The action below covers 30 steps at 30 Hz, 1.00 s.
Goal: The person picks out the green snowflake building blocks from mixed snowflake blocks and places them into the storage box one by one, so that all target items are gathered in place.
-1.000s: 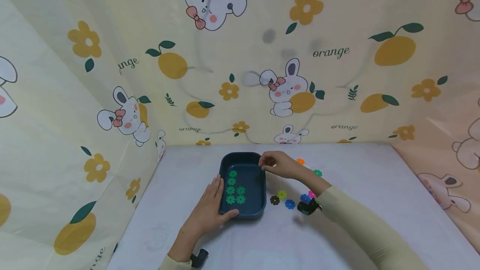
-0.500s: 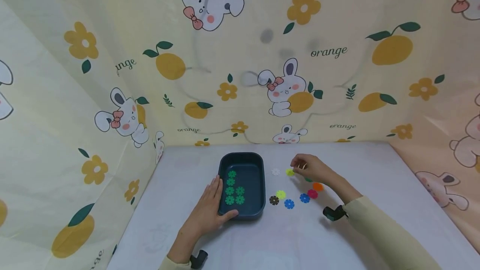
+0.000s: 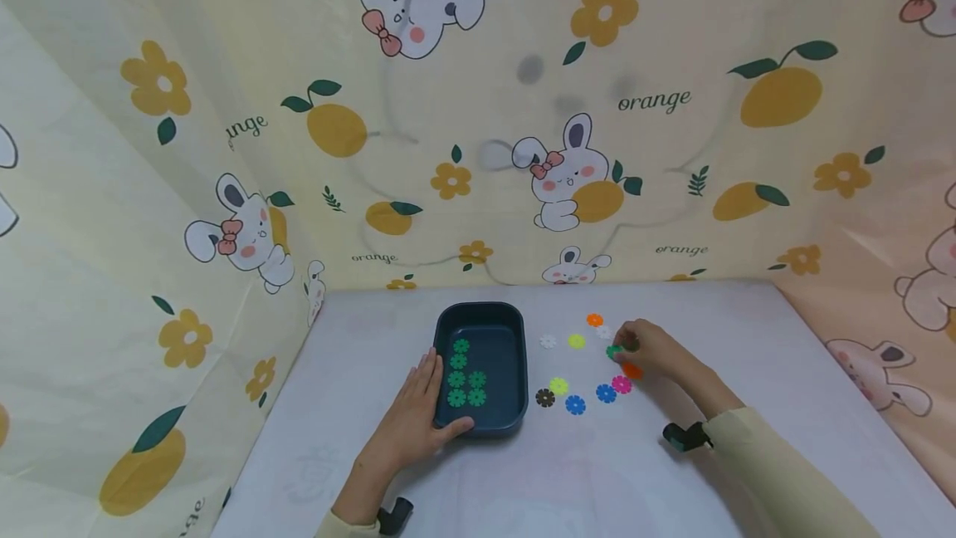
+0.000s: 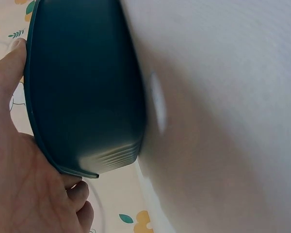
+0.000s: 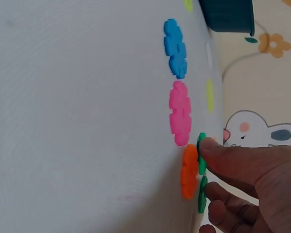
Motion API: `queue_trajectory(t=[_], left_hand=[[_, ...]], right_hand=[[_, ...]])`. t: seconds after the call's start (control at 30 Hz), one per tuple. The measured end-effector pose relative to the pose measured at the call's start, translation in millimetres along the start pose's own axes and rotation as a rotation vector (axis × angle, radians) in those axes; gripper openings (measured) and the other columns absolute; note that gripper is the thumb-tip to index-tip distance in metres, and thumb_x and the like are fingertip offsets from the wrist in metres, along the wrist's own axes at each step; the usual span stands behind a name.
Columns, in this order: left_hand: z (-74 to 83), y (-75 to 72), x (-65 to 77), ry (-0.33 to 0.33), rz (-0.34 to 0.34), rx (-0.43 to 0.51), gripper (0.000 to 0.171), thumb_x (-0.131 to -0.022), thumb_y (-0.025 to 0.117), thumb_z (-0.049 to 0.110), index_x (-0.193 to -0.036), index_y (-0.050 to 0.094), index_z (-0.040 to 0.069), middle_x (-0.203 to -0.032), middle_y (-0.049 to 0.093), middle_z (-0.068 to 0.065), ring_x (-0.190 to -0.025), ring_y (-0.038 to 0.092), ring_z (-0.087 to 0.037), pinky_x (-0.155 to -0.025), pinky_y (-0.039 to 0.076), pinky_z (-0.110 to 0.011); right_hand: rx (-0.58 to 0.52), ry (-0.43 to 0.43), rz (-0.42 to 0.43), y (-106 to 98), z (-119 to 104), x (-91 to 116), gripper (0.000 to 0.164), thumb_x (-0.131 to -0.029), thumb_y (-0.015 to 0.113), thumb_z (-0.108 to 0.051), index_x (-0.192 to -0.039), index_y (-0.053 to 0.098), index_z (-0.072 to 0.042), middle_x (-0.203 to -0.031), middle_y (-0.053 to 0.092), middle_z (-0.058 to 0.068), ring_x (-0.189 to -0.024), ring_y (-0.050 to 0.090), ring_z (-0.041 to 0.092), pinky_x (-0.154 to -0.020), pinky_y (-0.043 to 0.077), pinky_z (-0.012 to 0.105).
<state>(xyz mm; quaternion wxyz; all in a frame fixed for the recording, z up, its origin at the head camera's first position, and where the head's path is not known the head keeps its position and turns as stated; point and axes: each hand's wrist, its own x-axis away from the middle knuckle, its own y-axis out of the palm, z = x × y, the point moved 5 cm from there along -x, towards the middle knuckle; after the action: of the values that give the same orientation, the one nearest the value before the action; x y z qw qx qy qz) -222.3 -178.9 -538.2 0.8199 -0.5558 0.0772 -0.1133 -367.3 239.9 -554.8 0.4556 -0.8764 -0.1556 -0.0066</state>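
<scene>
A dark blue tray (image 3: 489, 430) stands left of the middle, with several green snowflake discs (image 3: 476, 397) lying in it. My left hand (image 3: 411, 430) rests along its left side, fingers straight, the thumb on the near rim. In the left wrist view the tray wall (image 4: 82, 87) fills the space beside the palm. My right hand (image 3: 656, 351) is at the right-hand loose pieces, its thumb and fingers pinching at a green snowflake disc (image 5: 202, 162). A second green disc (image 5: 202, 195) lies close under the curled fingers. An orange disc (image 5: 188, 172) is right beside them.
Right of the tray lie pink (image 3: 621, 385), blue (image 3: 575, 405), brown (image 3: 545, 398), yellow (image 3: 577, 341) and white (image 3: 548, 342) discs. Another orange disc (image 3: 594, 320) sits farther back. A patterned curtain (image 3: 478, 148) rises behind the white table (image 3: 358, 355).
My right hand has moved from the tray's right rim over the loose discs, rightward to the green one. The left hand stays on the tray.
</scene>
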Motion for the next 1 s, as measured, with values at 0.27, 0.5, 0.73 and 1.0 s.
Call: queue_trajectory(t=[0.27,0.5,0.73,1.0], left_hand=[[-2.0,0.9,0.0,-0.002,-0.004,0.001,0.116,-0.097,0.064,0.073,-0.172,0.008,0.004,-0.181,0.002,-0.012,-0.168,0.003,-0.026,-0.136,0.011,-0.048],[-3.8,3.0,-1.3,-0.010,-0.007,-0.004,0.117,-0.096,0.062,0.076,-0.173,0.009,0.005,-0.181,0.001,-0.011,-0.168,0.003,-0.025,-0.136,0.011,-0.048],[-2.8,1.4,-1.6,-0.016,-0.014,-0.001,0.117,-0.096,0.062,0.075,-0.173,0.007,0.006,-0.181,0.001,-0.010,-0.168,0.003,-0.026,-0.136,0.011,-0.048],[-3.2,1.1,-2.2,-0.026,-0.014,0.004,0.118,-0.096,0.063,0.076,-0.173,0.007,0.007,-0.181,0.001,-0.010,-0.168,0.004,-0.026,-0.136,0.012,-0.049]], right_hand=[[-0.028,0.017,-0.006,5.5,-1.8,-2.2,0.032,-0.090,0.088,-0.013,-0.110,0.065,-0.004,-0.105,0.066,0.011,-0.102,0.060,0.031,-0.097,0.061,0.048],[-0.087,-0.135,0.001,9.5,-32.7,-5.5,0.014,-0.097,0.077,-0.005,-0.105,0.067,-0.009,-0.095,0.066,0.003,-0.090,0.060,0.022,-0.081,0.057,0.031],[-0.184,-0.332,-0.007,8.2,-90.9,-14.5,0.009,-0.099,0.077,-0.005,-0.105,0.073,-0.010,-0.098,0.071,0.001,-0.093,0.065,0.020,-0.090,0.060,0.031],[-0.282,-0.481,-0.103,24.8,-150.6,-31.7,0.009,-0.100,0.076,-0.004,-0.107,0.074,-0.009,-0.098,0.073,0.003,-0.090,0.069,0.018,-0.084,0.061,0.028]])
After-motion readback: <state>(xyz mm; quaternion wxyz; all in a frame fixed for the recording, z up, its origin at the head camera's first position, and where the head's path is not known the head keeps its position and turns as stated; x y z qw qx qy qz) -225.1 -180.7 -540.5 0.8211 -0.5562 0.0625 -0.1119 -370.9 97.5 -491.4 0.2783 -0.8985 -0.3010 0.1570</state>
